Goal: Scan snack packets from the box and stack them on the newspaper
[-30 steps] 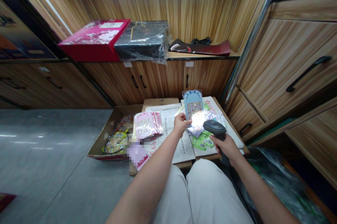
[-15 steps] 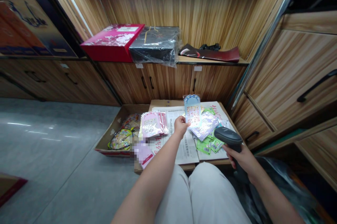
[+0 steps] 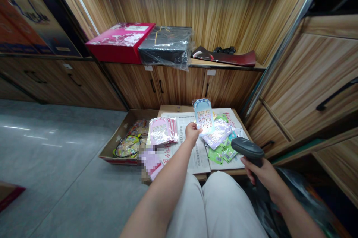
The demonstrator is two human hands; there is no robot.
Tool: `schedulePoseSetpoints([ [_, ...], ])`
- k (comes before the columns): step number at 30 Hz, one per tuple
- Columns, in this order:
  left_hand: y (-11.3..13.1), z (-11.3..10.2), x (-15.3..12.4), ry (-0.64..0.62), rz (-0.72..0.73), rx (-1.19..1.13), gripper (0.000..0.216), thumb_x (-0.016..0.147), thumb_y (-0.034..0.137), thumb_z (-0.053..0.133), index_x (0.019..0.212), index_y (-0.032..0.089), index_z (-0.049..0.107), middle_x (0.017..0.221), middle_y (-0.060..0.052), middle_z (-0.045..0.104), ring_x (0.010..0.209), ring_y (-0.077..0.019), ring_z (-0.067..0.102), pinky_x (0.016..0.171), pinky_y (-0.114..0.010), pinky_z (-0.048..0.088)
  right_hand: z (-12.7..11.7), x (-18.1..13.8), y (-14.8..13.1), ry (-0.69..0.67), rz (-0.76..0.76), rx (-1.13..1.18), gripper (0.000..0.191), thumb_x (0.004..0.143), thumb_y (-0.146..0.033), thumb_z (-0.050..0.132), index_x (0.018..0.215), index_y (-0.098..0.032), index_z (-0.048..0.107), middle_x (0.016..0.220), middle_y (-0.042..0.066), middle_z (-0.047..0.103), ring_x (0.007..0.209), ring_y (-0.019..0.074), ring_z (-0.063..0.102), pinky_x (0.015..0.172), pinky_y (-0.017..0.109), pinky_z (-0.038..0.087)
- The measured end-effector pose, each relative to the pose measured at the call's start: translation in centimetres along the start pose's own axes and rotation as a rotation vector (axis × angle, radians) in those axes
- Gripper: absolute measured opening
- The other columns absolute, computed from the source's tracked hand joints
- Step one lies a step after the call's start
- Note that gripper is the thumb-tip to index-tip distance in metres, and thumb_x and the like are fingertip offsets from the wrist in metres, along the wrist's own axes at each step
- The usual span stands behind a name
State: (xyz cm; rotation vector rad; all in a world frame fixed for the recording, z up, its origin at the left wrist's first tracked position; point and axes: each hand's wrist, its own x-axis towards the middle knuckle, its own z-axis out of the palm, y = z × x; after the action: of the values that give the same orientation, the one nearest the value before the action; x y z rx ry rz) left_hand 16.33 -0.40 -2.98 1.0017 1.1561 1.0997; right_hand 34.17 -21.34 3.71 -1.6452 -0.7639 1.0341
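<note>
My left hand [image 3: 192, 133] pinches the lower edge of a light-blue sticker sheet [image 3: 205, 119] in a clear sleeve, its face with rows of small prints turned up. My right hand [image 3: 261, 174] is wrapped round the handle of a dark grey barcode scanner [image 3: 247, 146], whose head points toward the packets on the newspaper. Under and beside the sheet lie purple sleeved sheets [image 3: 218, 135] and several green packets [image 3: 220, 154]. Left of my left hand rests a stack of pink sleeved sheets [image 3: 161, 132], with a lilac packet [image 3: 151, 160] partly blurred out in front of it.
Newspaper [image 3: 200, 159] covers a cardboard surface before my knees. An open carton [image 3: 112, 148] with bagged items stands at its left. Behind are wooden cupboards [image 3: 179, 85]; a pink box [image 3: 119, 42] and a plastic-wrapped black box [image 3: 166, 46] sit on the shelf.
The scanner in my right hand has shifted slightly right and down, away from the sheet. The blue sheet has tilted a little to the left in my left hand.
</note>
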Motion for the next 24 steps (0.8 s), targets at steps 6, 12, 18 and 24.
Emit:
schedulePoseSetpoints([
  [6, 0.0, 0.1, -0.3, -0.04, -0.013, -0.032, 0.034, 0.046, 0.011, 0.075, 0.064, 0.018, 0.047, 0.061, 0.005, 0.055, 0.058, -0.0106, 0.053, 0.055, -0.021, 0.04, 0.6, 0.4, 0.1, 0.007, -0.033, -0.024, 0.05, 0.061, -0.06, 0.08, 0.074, -0.015, 0.066, 0.045, -0.004, 0.053, 0.032, 0.0091, 0.043, 0.031, 0.022, 0.034],
  [12, -0.2, 0.3, -0.1, -0.042, 0.023, -0.006, 0.033, 0.046, 0.012, 0.076, 0.06, 0.018, 0.047, 0.058, 0.005, 0.052, 0.057, -0.0103, 0.051, 0.053, -0.019, 0.035, 1.1, 0.2, 0.7, 0.042, -0.065, -0.026, 0.05, 0.062, -0.061, 0.081, 0.073, -0.017, 0.06, 0.048, -0.003, 0.056, 0.034, 0.0101, 0.045, 0.031, 0.022, 0.036],
  [18, -0.1, 1.4, -0.4, -0.112, -0.001, -0.041, 0.035, 0.044, 0.015, 0.078, 0.059, 0.018, 0.046, 0.056, 0.006, 0.051, 0.054, -0.0086, 0.047, 0.05, -0.018, 0.032, 1.7, 0.8, 0.2, 0.03, -0.015, 0.066, 0.05, 0.06, -0.058, 0.083, 0.081, -0.018, 0.062, 0.047, -0.005, 0.056, 0.034, 0.0105, 0.046, 0.034, 0.022, 0.038],
  [24, 0.1, 2.6, -0.8, -0.129, 0.007, -0.057, 0.036, 0.043, 0.014, 0.079, 0.06, 0.017, 0.047, 0.057, 0.006, 0.051, 0.053, -0.0078, 0.047, 0.048, -0.017, 0.032, 2.1, 2.7, 0.9, 0.047, -0.025, 0.04, 0.042, 0.061, -0.053, 0.082, 0.072, -0.018, 0.061, 0.042, -0.007, 0.051, 0.031, 0.009, 0.041, 0.032, 0.022, 0.036],
])
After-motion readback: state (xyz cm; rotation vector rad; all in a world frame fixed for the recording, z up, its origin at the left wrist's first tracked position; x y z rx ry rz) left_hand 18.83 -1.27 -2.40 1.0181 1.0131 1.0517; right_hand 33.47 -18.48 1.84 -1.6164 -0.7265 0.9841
